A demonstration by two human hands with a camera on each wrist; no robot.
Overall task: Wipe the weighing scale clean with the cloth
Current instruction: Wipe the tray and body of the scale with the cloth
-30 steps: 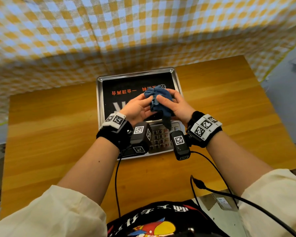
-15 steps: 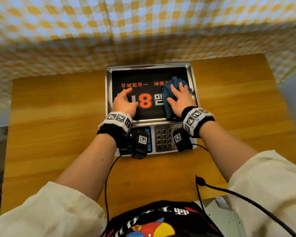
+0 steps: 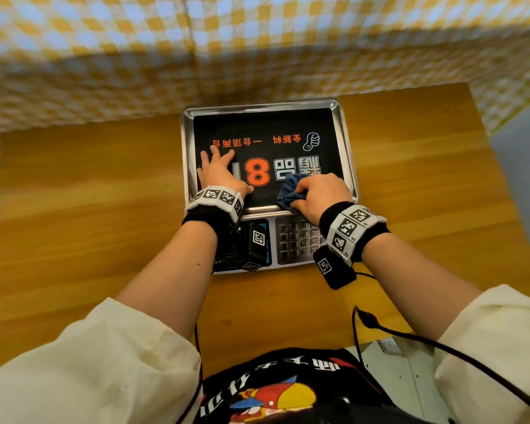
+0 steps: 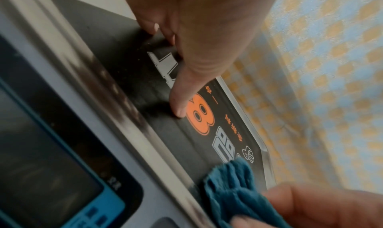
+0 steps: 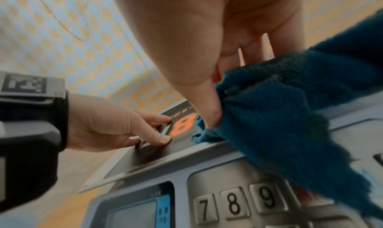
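Two hands on the weighing scale [image 3: 346, 148] in the head view, and the scale sits on a wooden table [image 3: 89, 209] with checked fabric [image 3: 257, 41] hanging behind it. The left hand [image 3: 218, 172] lies flat on the left part of the black platter, fingers straight and a bit spread, just pressing down, holding nothing. The right hand [image 3: 318, 194] is at the near right corner of the platter, fingers curled over a bunched blue cloth [image 3: 291, 191], which pokes out on the thumb side and touches the platter near its front rim.

Left wrist view: the left hand [image 4: 203, 35] again, thumb stretched out with the tip touching the black surface right beside the orange 8. Other fingers look extended too, though they're mostly cut off by the frame. Down in the corner the cloth [image 4: 232, 190] rests on the platter with the right hand [image 4: 321, 205] on top of it.

Right wrist view: the right hand [image 5: 207, 43] has its thumb pressed against the cloth [image 5: 290, 117], fingers bent round the far side of it. A loose end hangs over the front rim above the number keys [image 5: 234, 203]. The left hand [image 5: 116, 126] shows further off, fingertips down flat on the platter.
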